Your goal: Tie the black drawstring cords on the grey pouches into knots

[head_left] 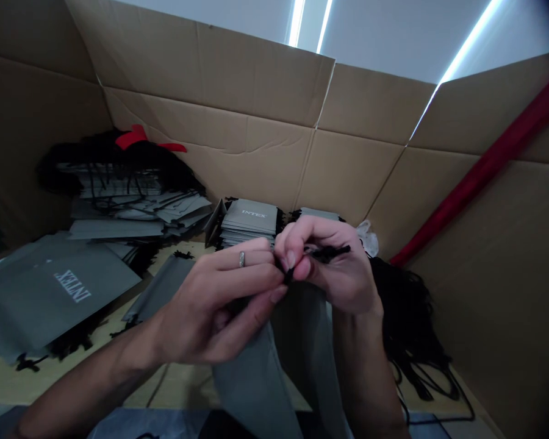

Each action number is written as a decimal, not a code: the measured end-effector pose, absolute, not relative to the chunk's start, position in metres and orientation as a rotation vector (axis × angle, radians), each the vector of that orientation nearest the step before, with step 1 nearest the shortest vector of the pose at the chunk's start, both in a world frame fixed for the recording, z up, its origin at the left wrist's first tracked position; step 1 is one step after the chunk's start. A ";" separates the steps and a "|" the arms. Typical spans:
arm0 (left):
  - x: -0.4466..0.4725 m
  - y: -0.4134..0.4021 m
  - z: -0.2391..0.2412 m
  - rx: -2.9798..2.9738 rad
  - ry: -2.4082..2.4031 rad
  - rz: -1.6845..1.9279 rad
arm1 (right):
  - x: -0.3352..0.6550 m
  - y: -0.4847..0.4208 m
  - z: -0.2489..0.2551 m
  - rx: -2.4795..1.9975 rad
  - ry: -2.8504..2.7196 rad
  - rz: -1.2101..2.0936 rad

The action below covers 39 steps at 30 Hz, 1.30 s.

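My left hand (219,305), with a ring on one finger, and my right hand (333,262) meet in the middle of the view. Both pinch a short black cord (332,251) between fingertips. The cord belongs to a grey fabric bag (256,378) that hangs down below my hands toward me. My fingers are closed on the cord, the right thumb and forefinger holding its end.
Flat grey bags printed INTEX (50,292) lie at the left, with a taller stack (128,189) and a red scrap behind. A small stack (251,219) sits straight ahead. A tangle of loose black cords (407,329) lies at the right. Cardboard walls (256,122) surround the table.
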<state>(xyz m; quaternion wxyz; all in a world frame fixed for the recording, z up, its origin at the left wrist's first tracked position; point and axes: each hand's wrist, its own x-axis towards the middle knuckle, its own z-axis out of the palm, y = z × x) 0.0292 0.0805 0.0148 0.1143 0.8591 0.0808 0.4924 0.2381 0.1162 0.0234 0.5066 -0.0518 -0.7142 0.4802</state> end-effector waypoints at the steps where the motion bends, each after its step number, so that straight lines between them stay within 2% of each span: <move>1: 0.029 0.080 0.015 2.532 0.297 1.432 | 0.239 0.116 0.025 -0.144 -1.720 1.152; 6: 0.030 0.082 0.014 2.595 0.575 1.500 | 0.247 0.113 0.033 -0.269 -1.659 1.104; 12: 0.031 0.091 0.009 2.611 0.586 1.569 | 0.248 0.106 0.039 -0.483 -1.670 0.876; 24: 0.026 0.093 0.014 2.694 0.823 1.448 | 0.238 0.098 0.035 -0.602 -1.816 0.481; 32: 0.031 0.103 0.003 3.000 0.815 1.567 | 0.233 0.102 0.029 -0.610 -1.870 0.393; 39: 0.037 0.104 -0.002 3.071 0.760 1.596 | 0.231 0.113 0.028 -0.582 -1.849 0.449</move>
